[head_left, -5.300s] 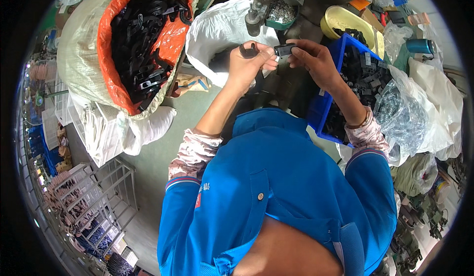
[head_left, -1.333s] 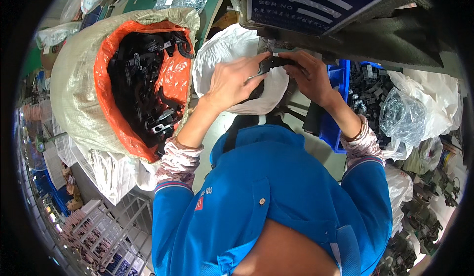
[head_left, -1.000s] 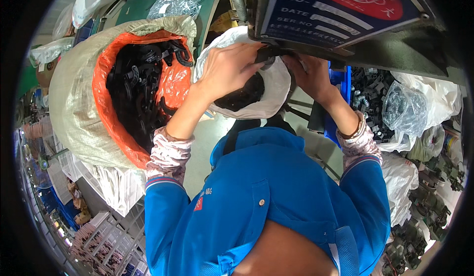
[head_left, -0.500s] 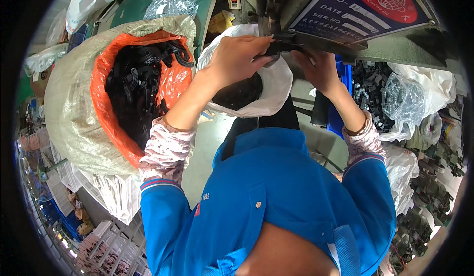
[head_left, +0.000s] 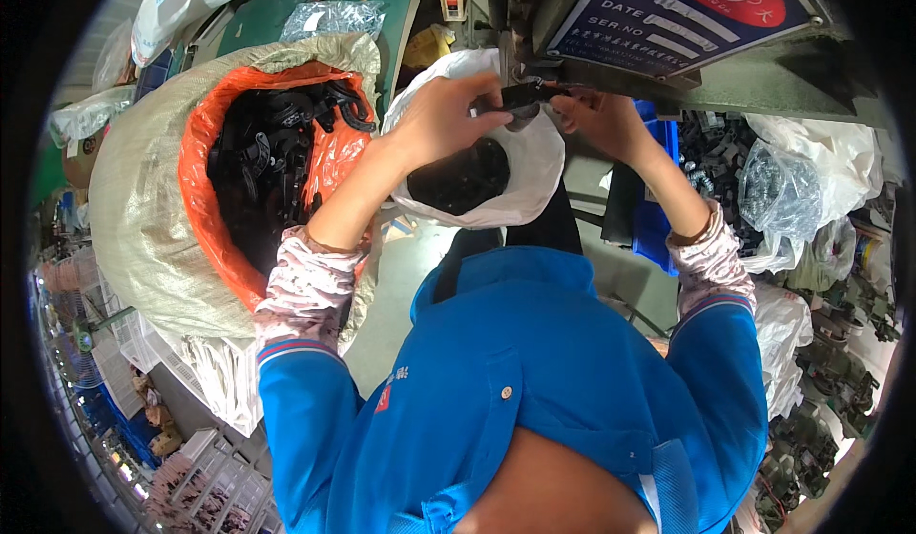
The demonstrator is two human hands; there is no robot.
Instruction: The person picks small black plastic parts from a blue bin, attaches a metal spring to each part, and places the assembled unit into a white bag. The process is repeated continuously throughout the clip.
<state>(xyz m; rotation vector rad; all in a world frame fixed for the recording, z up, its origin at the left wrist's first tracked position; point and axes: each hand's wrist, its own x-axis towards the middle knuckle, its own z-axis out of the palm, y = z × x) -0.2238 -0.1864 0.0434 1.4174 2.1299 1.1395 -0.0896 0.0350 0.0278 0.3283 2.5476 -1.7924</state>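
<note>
A small dark plastic part [head_left: 523, 97] lies level between my hands at the metal tip of a machine [head_left: 510, 62]. My left hand [head_left: 444, 119] pinches its left end between thumb and fingers. Close to its right end, the fingers of my right hand [head_left: 603, 125] are bent and pressed together on it. What exactly the part is I cannot make out. Directly below my hands hangs a white bag [head_left: 536, 186] with its mouth open and dark pieces [head_left: 468, 179] inside.
A big woven sack [head_left: 134, 219] with an orange liner [head_left: 198, 171] holds black plastic parts [head_left: 262, 152] on the left. The machine's body with a blue plate [head_left: 668, 23] overhangs my right hand. A blue bin [head_left: 658, 224] of dark parts stands at right.
Both hands have shifted slightly, and the dark part now shows clearly between them. My left fingers have drawn back left from the machine's tip.
</note>
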